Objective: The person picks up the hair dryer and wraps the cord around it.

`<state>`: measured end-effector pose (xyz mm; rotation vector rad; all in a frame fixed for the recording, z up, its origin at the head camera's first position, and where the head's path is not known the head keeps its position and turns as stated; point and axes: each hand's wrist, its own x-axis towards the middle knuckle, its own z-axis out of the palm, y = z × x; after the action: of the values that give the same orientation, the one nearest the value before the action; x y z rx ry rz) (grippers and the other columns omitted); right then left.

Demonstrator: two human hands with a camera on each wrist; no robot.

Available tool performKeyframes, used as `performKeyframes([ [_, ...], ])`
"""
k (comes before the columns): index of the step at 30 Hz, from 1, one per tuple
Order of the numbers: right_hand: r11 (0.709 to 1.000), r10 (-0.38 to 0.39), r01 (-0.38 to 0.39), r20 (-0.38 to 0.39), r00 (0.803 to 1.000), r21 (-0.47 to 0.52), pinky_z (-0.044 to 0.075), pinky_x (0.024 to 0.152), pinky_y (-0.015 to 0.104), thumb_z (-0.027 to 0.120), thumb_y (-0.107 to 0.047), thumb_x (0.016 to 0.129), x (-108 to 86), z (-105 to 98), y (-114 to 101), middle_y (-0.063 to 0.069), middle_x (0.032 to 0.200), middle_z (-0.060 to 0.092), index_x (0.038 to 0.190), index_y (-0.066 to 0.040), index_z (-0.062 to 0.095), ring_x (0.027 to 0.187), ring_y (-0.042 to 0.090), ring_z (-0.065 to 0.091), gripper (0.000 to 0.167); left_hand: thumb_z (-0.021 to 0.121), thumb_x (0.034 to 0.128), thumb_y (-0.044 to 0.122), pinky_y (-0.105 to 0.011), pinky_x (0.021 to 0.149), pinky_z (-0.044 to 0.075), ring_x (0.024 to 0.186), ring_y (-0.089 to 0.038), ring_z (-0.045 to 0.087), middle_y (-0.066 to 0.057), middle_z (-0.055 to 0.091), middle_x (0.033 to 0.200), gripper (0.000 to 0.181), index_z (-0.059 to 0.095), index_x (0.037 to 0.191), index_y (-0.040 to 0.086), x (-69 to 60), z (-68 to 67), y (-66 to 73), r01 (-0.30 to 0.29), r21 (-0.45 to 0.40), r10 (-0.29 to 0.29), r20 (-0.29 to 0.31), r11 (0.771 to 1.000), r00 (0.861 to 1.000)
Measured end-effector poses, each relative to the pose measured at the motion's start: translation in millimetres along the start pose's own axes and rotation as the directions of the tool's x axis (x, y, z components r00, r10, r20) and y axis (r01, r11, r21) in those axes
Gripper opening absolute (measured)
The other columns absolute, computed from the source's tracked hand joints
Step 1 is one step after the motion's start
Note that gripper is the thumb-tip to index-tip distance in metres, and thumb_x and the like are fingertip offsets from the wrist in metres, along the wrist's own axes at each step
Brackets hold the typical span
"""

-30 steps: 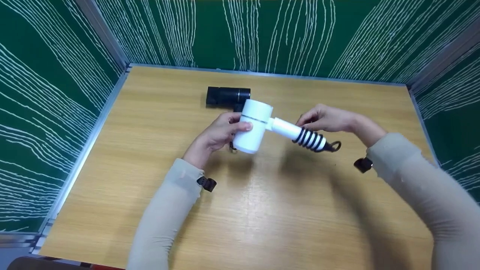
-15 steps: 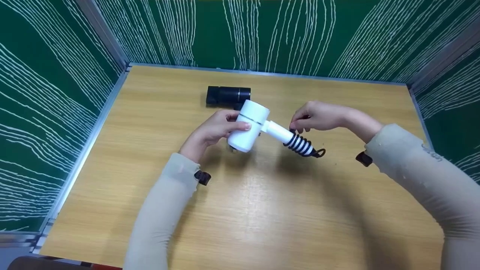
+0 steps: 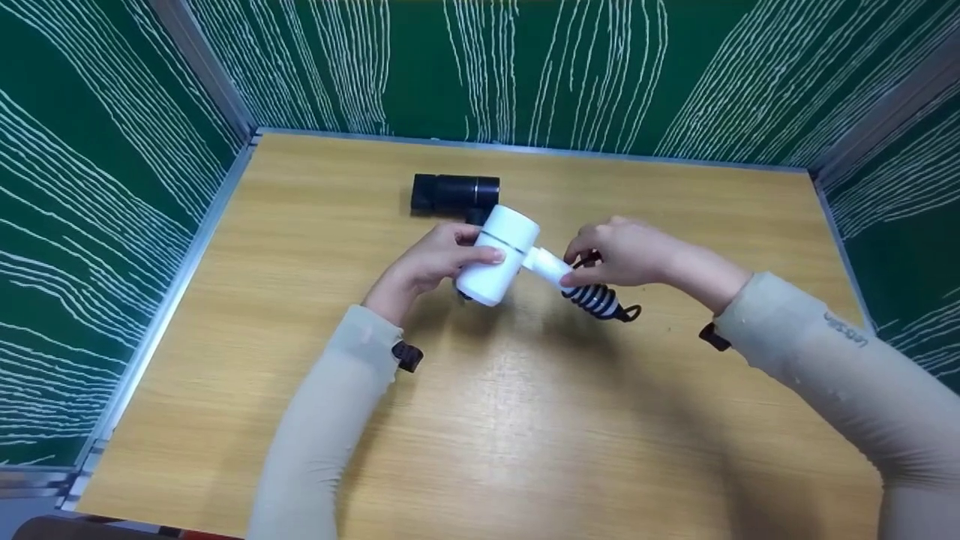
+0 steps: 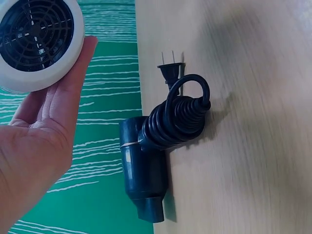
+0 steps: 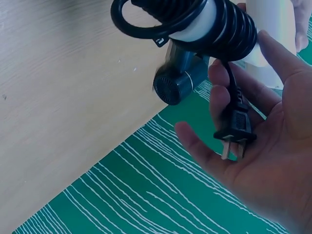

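My left hand point(image 3: 431, 259) grips a white hair dryer point(image 3: 501, 251) by its barrel, off the table, thumb on the near side. In the left wrist view its round black grille point(image 4: 36, 34) shows. A black cord point(image 3: 592, 300) is wound round the handle, which slants down to the right. My right hand point(image 3: 626, 251) is at the handle, the thumb against it beside the coils and the fingers curled by the cord's loose end. In the right wrist view the two-pin plug point(image 5: 236, 127) hangs in front of that palm. Part of the cord is hidden by the fingers.
A black hair dryer point(image 3: 454, 193) lies on the wooden table point(image 3: 337, 195) behind the white one; its coiled cord and plug point(image 4: 170, 73) show in the left wrist view. Green panels point(image 3: 420, 67) with white lines stand along the back and sides.
My right hand has come left and down onto the cord and handle, where before it was beside them. The white hair dryer's handle has shifted slightly left and dips more.
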<state>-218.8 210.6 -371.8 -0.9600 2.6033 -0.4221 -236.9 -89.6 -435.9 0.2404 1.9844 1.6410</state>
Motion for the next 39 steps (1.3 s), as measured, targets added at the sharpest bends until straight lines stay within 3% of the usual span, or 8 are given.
performKeyframes([
  [7,0.997,-0.044,0.042,-0.033,0.998,-0.061,0.060,0.078,0.047,0.081,-0.039,0.096,0.0,11,0,0.010,0.105,0.079,0.117,-0.007,0.081,0.089,0.025,0.073,0.038,0.082,0.0954,0.027,-0.038,0.092,0.056,0.108,-0.027,0.065,-0.014,0.069,0.127,0.049,0.070,0.137,0.004,1.3,3.0,-2.3,-0.008,0.015,0.008,-0.008,1.000,1.000],
  [12,0.996,-0.067,0.063,-0.071,0.995,-0.056,0.060,0.076,0.047,0.083,-0.035,0.096,-0.9,19,6,0.010,0.104,0.081,0.115,-0.006,0.082,0.085,0.023,0.073,0.034,0.082,0.0950,0.023,-0.036,0.089,0.057,0.105,-0.027,0.066,-0.015,0.070,0.124,0.047,0.070,0.135,0.001,4.0,8.2,-2.9,-0.012,-0.011,0.011,-0.015,1.000,1.000],
  [20,0.999,-0.012,0.016,-0.085,0.996,0.045,0.062,0.080,0.047,0.080,-0.033,0.097,-4.6,30,21,0.011,0.108,0.081,0.117,-0.007,0.081,0.086,0.022,0.075,0.033,0.084,0.0937,0.031,-0.037,0.088,0.060,0.104,-0.027,0.070,-0.013,0.071,0.121,0.050,0.071,0.133,0.004,14.2,17.1,0.2,0.039,0.001,-0.039,-0.013,0.999,0.999],
  [26,0.973,0.045,-0.022,-0.099,0.994,0.230,0.062,0.078,0.038,0.082,-0.030,0.097,-11.4,40,40,0.010,0.108,0.081,0.119,-0.008,0.081,0.086,0.019,0.075,0.031,0.079,0.0958,0.049,-0.038,0.094,0.057,0.110,-0.026,0.068,-0.009,0.070,0.125,0.058,0.068,0.139,0.012,17.7,23.6,9.3,0.099,0.020,-0.099,0.008,0.995,0.995],
  [29,0.932,0.106,-0.070,-0.081,0.991,0.357,0.060,0.080,0.035,0.081,-0.031,0.098,-16.9,45,50,0.008,0.108,0.080,0.122,-0.008,0.080,0.089,0.021,0.073,0.033,0.071,0.0997,0.055,-0.038,0.095,0.057,0.113,-0.025,0.068,-0.009,0.070,0.126,0.060,0.066,0.143,0.013,19.3,26.1,13.1,0.109,-0.049,-0.108,0.017,0.993,0.994],
  [32,0.857,0.177,-0.129,-0.049,0.983,0.499,0.058,0.082,0.032,0.077,-0.031,0.100,-23.9,50,57,0.009,0.109,0.078,0.126,-0.008,0.079,0.093,0.023,0.070,0.035,0.063,0.1043,0.056,-0.038,0.096,0.057,0.115,-0.024,0.067,-0.009,0.068,0.129,0.060,0.064,0.146,0.013,21.4,29.4,15.2,0.084,-0.129,-0.083,0.014,0.988,0.996],
  [39,0.597,0.363,-0.212,-0.024,0.932,0.773,0.054,0.089,0.032,0.071,-0.029,0.104,-34.8,62,65,0.000,0.105,0.078,0.136,0.001,0.070,0.099,0.017,0.067,0.044,0.055,0.1093,0.050,-0.052,0.104,0.057,0.125,-0.036,0.067,-0.015,0.062,0.141,0.061,0.052,0.153,0.009,27.1,40.5,18.8,-0.017,-0.326,0.014,-0.011,0.945,1.000],
])
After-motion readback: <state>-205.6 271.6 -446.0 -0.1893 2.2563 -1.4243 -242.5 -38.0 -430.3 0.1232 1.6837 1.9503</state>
